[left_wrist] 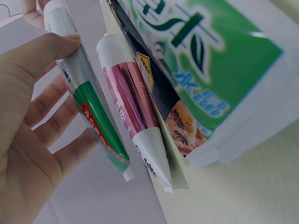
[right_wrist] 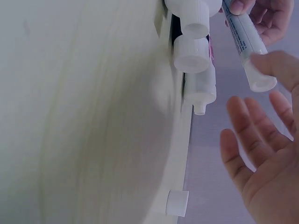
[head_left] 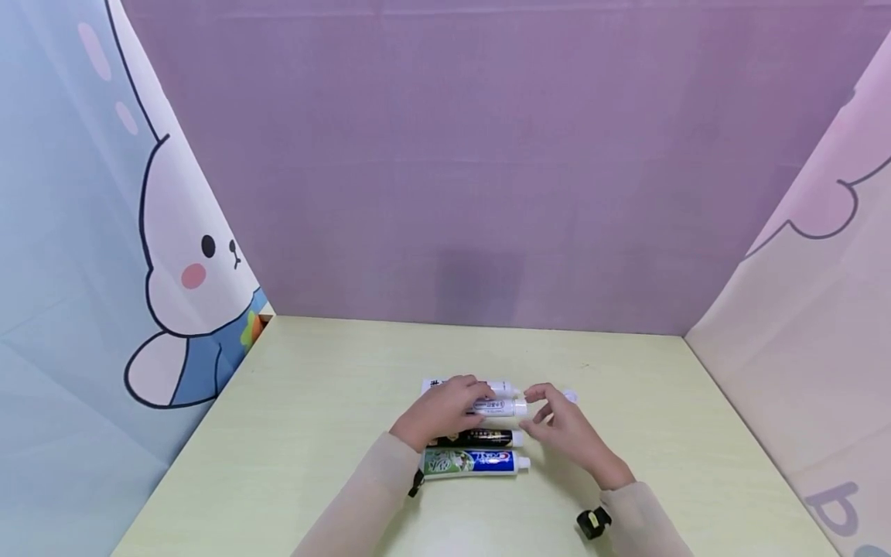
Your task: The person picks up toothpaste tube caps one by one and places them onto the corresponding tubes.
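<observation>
My left hand (head_left: pixel 445 408) pinches a white, green and silver toothpaste tube (left_wrist: pixel 96 102) between thumb and fingers, holding it above the table. The tube's white cap (right_wrist: pixel 259 77) points toward my right hand (head_left: pixel 567 433). The right fingers are spread and loosely bent, and the thumb overlaps the cap in the right wrist view. A pink and white toothpaste tube (left_wrist: pixel 128 95) lies behind, its bare nozzle (right_wrist: pixel 200 109) showing. Nearer me lie a black toothpaste tube (head_left: pixel 487 439) and a green and blue toothpaste tube (head_left: pixel 473 462), both with white caps.
A loose white cap (right_wrist: pixel 177 203) stands on the table to the right, partly behind my right hand in the head view. The pale table (head_left: pixel 334 371) meets a purple cloth wall (head_left: pixel 487 170) at the back, with printed cloths at both sides.
</observation>
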Demonstrator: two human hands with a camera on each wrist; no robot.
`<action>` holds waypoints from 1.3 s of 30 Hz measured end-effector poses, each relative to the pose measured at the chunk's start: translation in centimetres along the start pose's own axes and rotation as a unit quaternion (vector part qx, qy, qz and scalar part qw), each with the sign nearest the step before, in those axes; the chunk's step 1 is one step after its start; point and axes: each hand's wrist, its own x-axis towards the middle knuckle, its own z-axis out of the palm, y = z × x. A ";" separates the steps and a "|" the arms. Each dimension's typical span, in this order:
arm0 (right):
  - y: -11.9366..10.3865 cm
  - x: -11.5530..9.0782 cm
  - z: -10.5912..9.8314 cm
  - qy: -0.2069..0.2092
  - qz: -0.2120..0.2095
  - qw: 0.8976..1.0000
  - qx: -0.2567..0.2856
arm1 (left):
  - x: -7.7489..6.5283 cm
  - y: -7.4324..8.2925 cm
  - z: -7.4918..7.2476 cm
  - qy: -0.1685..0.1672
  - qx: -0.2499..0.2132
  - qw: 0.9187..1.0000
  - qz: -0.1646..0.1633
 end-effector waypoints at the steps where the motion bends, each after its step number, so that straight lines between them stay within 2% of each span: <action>1: 0.2 0.0 0.0 0.005 -0.009 1.000 -0.002 | 0.0 0.0 0.0 -0.001 0.000 1.000 -0.002; 6: 0.7 0.2 0.1 0.033 -0.063 0.997 -0.024 | 0.0 0.2 -0.1 0.000 0.001 1.000 -0.004; 11: 0.7 0.3 0.2 0.044 -0.075 0.995 -0.039 | 0.0 0.2 -0.1 0.001 0.005 1.000 -0.003; 21: 0.6 0.3 0.1 0.043 -0.069 0.996 -0.048 | -0.1 0.4 -0.3 0.004 0.009 1.000 -0.004; 31: 0.2 0.2 0.1 0.026 -0.013 0.999 -0.043 | -0.1 0.3 -0.4 0.006 0.007 1.000 -0.002; 36: 0.0 0.3 0.2 0.027 0.003 0.999 -0.036 | -0.2 0.3 -0.5 0.006 0.003 1.000 -0.001; 39: 0.0 0.4 0.2 0.027 -0.001 0.999 -0.023 | -0.2 0.2 -0.5 0.007 0.002 1.000 -0.002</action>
